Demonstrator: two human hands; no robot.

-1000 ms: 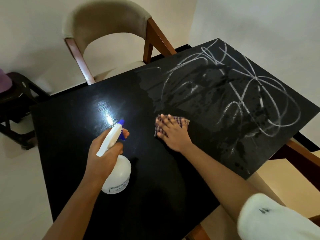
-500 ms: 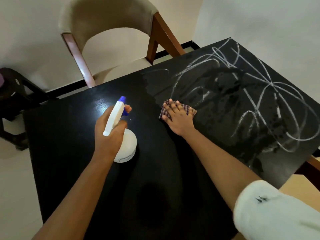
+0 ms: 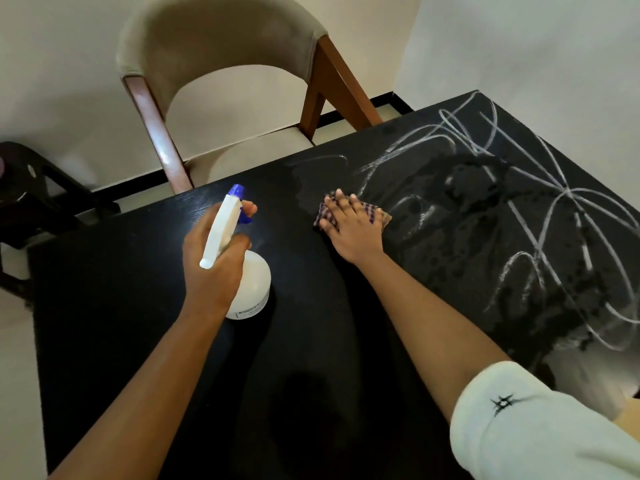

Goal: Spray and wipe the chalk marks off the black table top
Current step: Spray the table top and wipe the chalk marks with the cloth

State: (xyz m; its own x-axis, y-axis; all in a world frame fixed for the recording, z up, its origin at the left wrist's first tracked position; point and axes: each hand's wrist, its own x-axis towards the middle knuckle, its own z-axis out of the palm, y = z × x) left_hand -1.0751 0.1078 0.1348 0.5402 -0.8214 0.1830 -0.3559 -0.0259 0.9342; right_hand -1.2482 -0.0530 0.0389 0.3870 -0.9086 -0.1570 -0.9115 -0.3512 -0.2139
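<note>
The black table top (image 3: 131, 306) fills most of the view. White chalk marks (image 3: 540, 216) loop over its right half, and that area looks wet and smeared. My left hand (image 3: 211, 268) grips the neck of a white spray bottle (image 3: 251, 289) with a blue nozzle, one finger on the trigger; the bottle is over the table's middle. My right hand (image 3: 353, 226) presses flat on a checked cloth (image 3: 375, 216) at the left edge of the chalked area.
A beige chair with wooden legs (image 3: 221, 74) stands at the table's far edge. A dark stool (image 3: 31, 195) sits on the floor at the left. A pale wall (image 3: 519, 46) runs behind the right side.
My right hand has slid the cloth away from me, toward the far edge. The left hand with the bottle has also moved farther forward.
</note>
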